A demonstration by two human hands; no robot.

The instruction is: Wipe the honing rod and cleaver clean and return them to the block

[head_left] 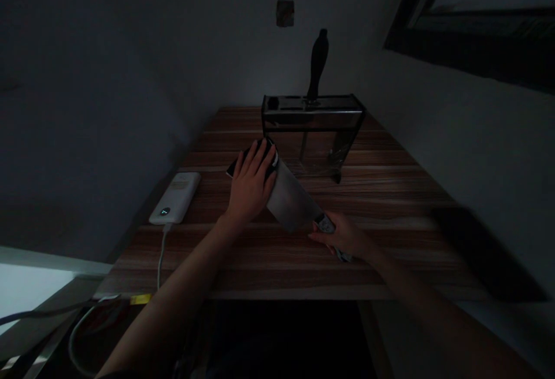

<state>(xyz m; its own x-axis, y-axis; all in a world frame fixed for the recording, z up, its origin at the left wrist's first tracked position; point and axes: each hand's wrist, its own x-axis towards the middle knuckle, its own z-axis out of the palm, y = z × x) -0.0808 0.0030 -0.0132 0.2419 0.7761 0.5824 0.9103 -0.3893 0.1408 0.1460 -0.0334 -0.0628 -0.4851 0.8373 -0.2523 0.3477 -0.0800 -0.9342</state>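
Observation:
My right hand (340,234) is wrapped round the handle of a broad-bladed cleaver (292,197), its blade pointing up and to the left over the table. My left hand (252,181) lies on a black cloth-like piece (236,166) at the far end of the blade, fingers slightly apart and pressing on it. The covered end of the blade is hidden. Just behind the blade stands a knife block (314,104) with clear sides and a dark frame. One black-handled tool (318,63) stands upright in its top.
A white power bank (176,197) with a lit display and a plugged-in white cable (161,260) lies at the left on the striped wooden table (277,280). A dark blurred object (485,251) is at the right. Walls border the table at the back and sides.

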